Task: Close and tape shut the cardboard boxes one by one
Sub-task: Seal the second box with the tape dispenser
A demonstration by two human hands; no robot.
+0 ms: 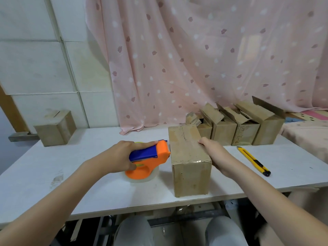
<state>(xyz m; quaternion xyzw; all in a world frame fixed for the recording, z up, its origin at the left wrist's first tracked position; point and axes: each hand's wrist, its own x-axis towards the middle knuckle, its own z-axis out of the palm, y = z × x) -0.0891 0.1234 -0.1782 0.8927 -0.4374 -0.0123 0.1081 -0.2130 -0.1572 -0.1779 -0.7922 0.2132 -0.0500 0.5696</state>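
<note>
On the white tabletop [99, 189], in front of a pink spotted curtain [177, 59], we see one cardboard box [190, 157] standing closed at the centre, its top flaps down and a dark seam line running part of the way along the lid, with shiny tape visible at its near top edge. The left hand [120, 155] wraps its fingers [132, 167] round the handle of an orange-and-blue tape dispenser [149, 158], which rests on its clear roll just beside the box's left face. The right hand [213, 153] lies against the box's right side, its fingers [204, 140] laid over the top edge to steady it. We judge that this box is at the taping stage: the next move would call for lifting the dispenser to the lid and drawing tape along the seam while the right hand holds the box firm. By our count there are six boxes in all: this one, a row of four [236, 128] with flaps still open behind it to the right, and a closed one [55, 128] well apart at the far left. One tape dispenser and one yellow utility knife [253, 160], lying to the right, complete the count.
</note>
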